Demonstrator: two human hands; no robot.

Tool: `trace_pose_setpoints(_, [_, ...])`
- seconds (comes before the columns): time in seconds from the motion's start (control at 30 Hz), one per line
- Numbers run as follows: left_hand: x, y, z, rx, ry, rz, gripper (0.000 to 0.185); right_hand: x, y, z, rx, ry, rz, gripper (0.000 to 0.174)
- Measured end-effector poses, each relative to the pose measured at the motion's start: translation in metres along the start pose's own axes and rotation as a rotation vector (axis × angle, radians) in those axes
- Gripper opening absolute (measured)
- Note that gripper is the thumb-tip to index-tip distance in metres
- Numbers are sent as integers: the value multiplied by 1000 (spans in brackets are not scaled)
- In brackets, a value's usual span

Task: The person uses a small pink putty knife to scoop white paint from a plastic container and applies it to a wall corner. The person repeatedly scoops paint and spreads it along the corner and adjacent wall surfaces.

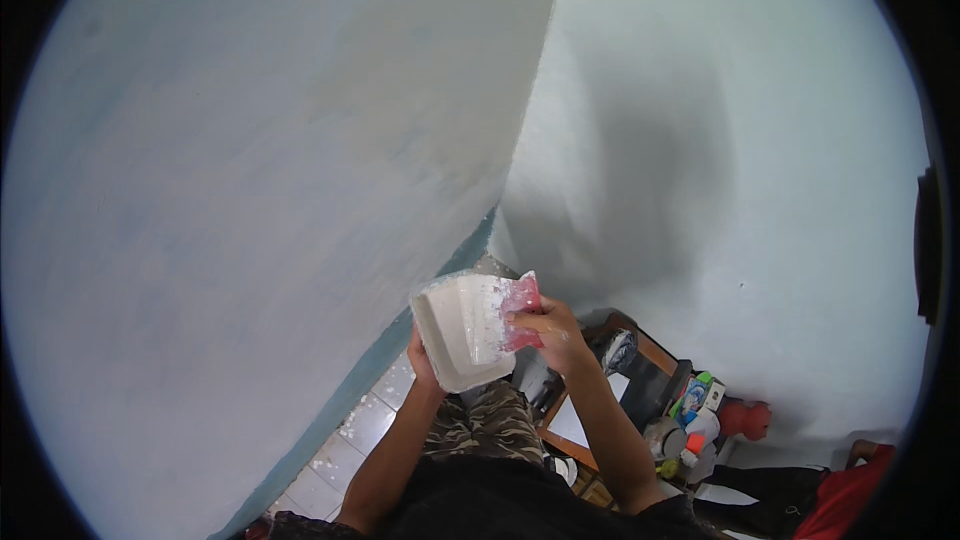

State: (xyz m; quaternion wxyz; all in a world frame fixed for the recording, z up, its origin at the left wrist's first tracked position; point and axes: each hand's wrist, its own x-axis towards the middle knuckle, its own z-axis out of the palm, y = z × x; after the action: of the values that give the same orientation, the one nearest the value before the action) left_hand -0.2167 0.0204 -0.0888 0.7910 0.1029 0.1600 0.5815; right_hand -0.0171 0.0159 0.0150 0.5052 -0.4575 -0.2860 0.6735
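Observation:
My left hand (424, 360) grips the left side of a white plastic tray (436, 341) that is coated with pale putty. In my right hand (559, 334) is a wide putty scraper with a red handle (523, 307), its pale blade (484, 315) lying over the tray's right half. White smears cover the blade and part of the handle. The blade hides some of the tray's inside, so how much putty it holds there I cannot tell. Both hands are in front of my body, close to the corner between two walls.
To the left rises a patchy pale wall (262, 202) with a teal strip (352, 371) along its foot. A lighter wall (810, 165) stands on the right. Spattered floor tiles (330, 457) show below. A cluttered wooden table (574, 439) and a person in a red top (851, 491) are at lower right.

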Motion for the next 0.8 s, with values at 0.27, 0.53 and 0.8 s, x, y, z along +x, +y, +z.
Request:
trace_pose_setpoints(0.27, [-1,-15,-4,-32,35,31,64,-4,8,-5,-91,-8,-83,23])
trace_pose_setpoints(0.53, [-4,-12,-17,-61,-47,91,61,4,10,-15,157,-135,89,34])
trace_pose_setpoints(0.8, [5,-19,-32,68,78,139,62,20,4,-33,167,-207,98,35])
